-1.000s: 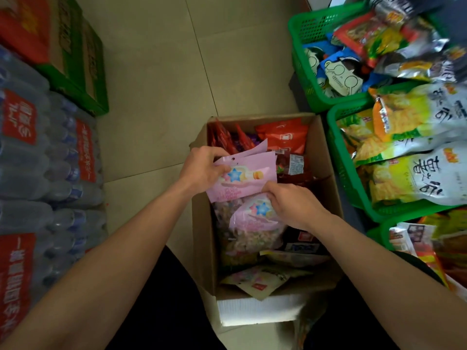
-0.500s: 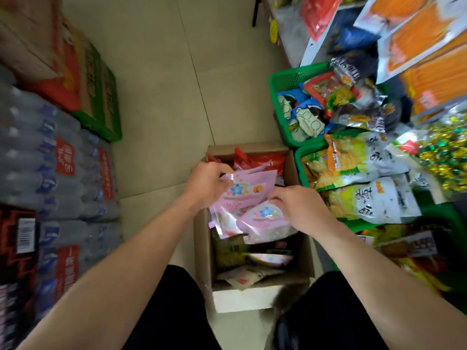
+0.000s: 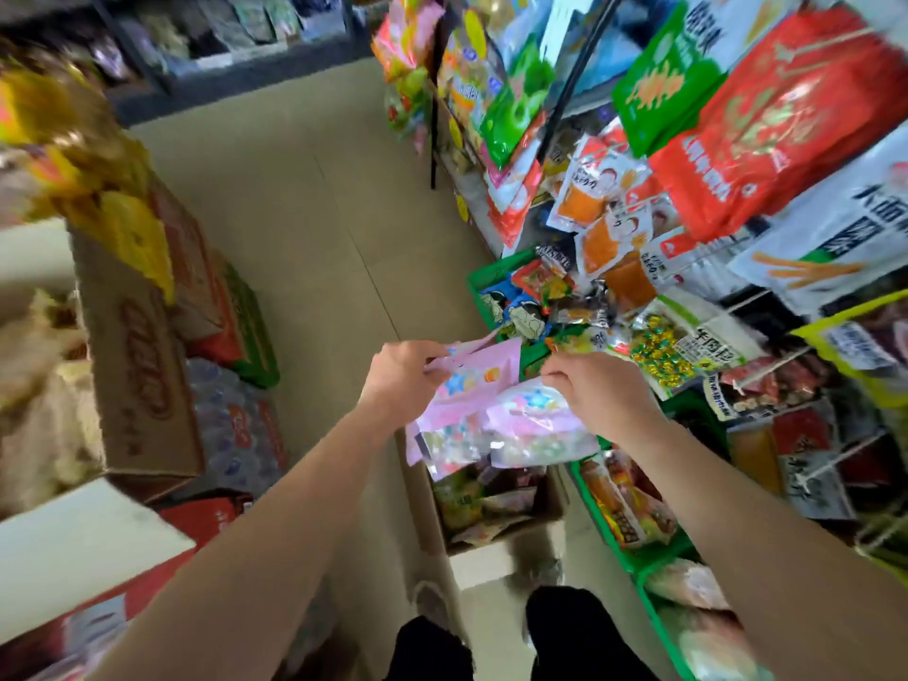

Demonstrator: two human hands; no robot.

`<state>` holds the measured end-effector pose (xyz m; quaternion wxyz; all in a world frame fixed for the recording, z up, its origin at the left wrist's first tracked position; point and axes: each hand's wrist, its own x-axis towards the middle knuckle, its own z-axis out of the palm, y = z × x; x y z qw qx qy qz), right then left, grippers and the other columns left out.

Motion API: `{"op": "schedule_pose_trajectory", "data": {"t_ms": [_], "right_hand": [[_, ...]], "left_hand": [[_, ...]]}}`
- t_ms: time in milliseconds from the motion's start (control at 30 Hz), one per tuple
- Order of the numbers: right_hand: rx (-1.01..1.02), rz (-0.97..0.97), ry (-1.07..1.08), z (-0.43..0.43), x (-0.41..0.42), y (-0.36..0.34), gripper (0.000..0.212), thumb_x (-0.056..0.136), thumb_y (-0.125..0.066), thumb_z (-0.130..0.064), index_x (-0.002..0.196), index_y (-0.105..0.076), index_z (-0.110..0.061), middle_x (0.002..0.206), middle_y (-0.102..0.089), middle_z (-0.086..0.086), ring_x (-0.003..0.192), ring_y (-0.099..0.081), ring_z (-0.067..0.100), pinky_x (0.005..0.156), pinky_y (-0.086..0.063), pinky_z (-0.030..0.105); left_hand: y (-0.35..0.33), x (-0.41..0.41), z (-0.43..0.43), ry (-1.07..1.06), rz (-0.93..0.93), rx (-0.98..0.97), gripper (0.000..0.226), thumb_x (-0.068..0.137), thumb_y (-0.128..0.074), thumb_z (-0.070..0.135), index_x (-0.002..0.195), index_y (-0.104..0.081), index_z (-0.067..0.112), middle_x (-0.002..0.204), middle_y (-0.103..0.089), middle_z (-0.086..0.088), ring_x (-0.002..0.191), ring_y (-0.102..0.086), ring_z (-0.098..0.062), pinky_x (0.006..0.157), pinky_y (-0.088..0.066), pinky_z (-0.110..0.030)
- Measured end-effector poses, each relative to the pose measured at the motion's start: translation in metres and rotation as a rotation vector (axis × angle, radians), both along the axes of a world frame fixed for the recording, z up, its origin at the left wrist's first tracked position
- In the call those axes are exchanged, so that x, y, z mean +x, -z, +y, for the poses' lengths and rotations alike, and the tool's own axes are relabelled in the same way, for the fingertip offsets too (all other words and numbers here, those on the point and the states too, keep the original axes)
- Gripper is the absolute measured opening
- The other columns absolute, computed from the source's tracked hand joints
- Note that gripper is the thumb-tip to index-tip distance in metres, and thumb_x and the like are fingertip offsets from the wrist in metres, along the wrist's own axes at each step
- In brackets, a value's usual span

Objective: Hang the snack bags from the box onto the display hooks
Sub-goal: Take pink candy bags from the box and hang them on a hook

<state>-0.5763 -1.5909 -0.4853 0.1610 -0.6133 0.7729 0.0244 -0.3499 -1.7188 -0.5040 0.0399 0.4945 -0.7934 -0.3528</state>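
Note:
My left hand (image 3: pixel 400 376) pinches the top of a stack of pink snack bags (image 3: pixel 467 405) with clear bottoms. My right hand (image 3: pixel 594 390) grips another pink snack bag (image 3: pixel 530 425) beside them. Both hold the bags in the air above the open cardboard box (image 3: pixel 432 513) on the floor, which still holds several snack packs. Display hooks (image 3: pixel 806 351) on the right carry many hanging bags in red, green and white.
Green baskets (image 3: pixel 614 548) full of snacks line the floor at the right, under the hanging racks. Stacked cartons (image 3: pixel 142 376) and shrink-wrapped water bottles (image 3: pixel 231 435) stand at the left. A tiled aisle (image 3: pixel 304 213) runs ahead between them.
Both hands have lifted the pink bags up out of the box. The view has swung up from the box to the aisle and the hanging racks on the right.

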Motion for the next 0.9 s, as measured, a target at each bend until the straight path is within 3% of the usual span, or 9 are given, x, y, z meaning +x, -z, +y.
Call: {"op": "schedule_pose_trajectory", "data": {"t_ms": [133,200,333,467,633,733,833,900], "right_hand": [[-0.102,0.004,0.108,0.01,-0.01,-0.073,0.024,0.102,-0.046,-0.041,0.103,-0.069,-0.033,0.078,-0.069,-0.005,0.065,-0.058,0.018,0.051,-0.037,0.028],[-0.146,-0.042,0.152,0.017,-0.016,-0.103,0.024,0.103,-0.047,-0.039,0.102,-0.069,-0.031,0.08,-0.068,-0.006,0.066,-0.054,0.016,0.056,-0.042,0.031],[-0.184,-0.037,0.195,0.026,-0.036,-0.151,0.024,0.103,-0.045,-0.04,0.103,-0.067,-0.032,0.08,-0.064,-0.008,0.073,-0.055,0.019,0.062,-0.047,0.034],[-0.267,0.035,0.211,0.036,-0.058,-0.193,0.023,0.103,-0.045,-0.043,0.108,-0.066,-0.035,0.091,-0.069,-0.005,0.086,-0.061,0.023,0.061,-0.036,0.032],[-0.33,0.088,0.228,0.043,-0.083,-0.234,0.025,0.102,-0.045,-0.044,0.114,-0.065,-0.036,0.102,-0.072,0.0,0.098,-0.063,0.026,0.068,-0.041,0.033],[-0.362,0.092,0.24,0.048,-0.095,-0.249,0.025,0.102,-0.045,-0.045,0.114,-0.065,-0.038,0.105,-0.071,-0.002,0.101,-0.063,0.025,0.075,-0.045,0.034],[-0.383,0.074,0.286,0.055,-0.106,-0.26,0.023,0.101,-0.046,-0.045,0.109,-0.066,-0.04,0.104,-0.071,-0.005,0.101,-0.063,0.023,0.075,-0.044,0.033],[-0.399,0.073,0.319,0.059,-0.112,-0.264,0.021,0.1,-0.047,-0.045,0.106,-0.066,-0.039,0.102,-0.071,-0.007,0.1,-0.063,0.023,0.074,-0.045,0.033]], "left_hand": [[-0.081,-0.01,-0.014,0.111,-0.01,-0.067,0.015,0.083,-0.062,0.018,0.082,-0.072,0.028,0.069,-0.06,0.006,0.071,-0.056,-0.022,0.063,-0.047,-0.028],[-0.112,-0.018,-0.02,0.151,0.011,-0.122,0.019,0.082,-0.063,0.018,0.092,-0.075,0.028,0.073,-0.062,0.007,0.074,-0.058,-0.019,0.065,-0.045,-0.026],[-0.164,-0.039,-0.024,0.216,0.037,-0.206,0.016,0.081,-0.065,0.016,0.09,-0.074,0.025,0.071,-0.06,0.006,0.073,-0.058,-0.02,0.064,-0.043,-0.027],[-0.21,-0.066,-0.024,0.235,0.071,-0.324,0.011,0.078,-0.065,0.022,0.086,-0.073,0.023,0.069,-0.061,0.0,0.074,-0.059,-0.026,0.064,-0.045,-0.03],[-0.251,-0.105,-0.022,0.262,0.023,-0.423,0.017,0.084,-0.067,0.022,0.099,-0.073,0.024,0.092,-0.07,-0.005,0.089,-0.062,-0.03,0.069,-0.044,-0.031],[-0.268,-0.124,-0.02,0.266,0.058,-0.457,0.013,0.083,-0.065,0.019,0.092,-0.073,0.025,0.087,-0.07,-0.004,0.083,-0.063,-0.028,0.07,-0.051,-0.035],[-0.278,-0.138,-0.021,0.318,0.101,-0.467,0.012,0.082,-0.063,0.015,0.075,-0.066,0.025,0.072,-0.066,-0.003,0.071,-0.058,-0.027,0.061,-0.048,-0.035],[-0.283,-0.148,-0.025,0.366,0.118,-0.475,0.012,0.083,-0.063,0.016,0.074,-0.064,0.025,0.07,-0.062,-0.003,0.069,-0.055,-0.026,0.059,-0.045,-0.034]]}}
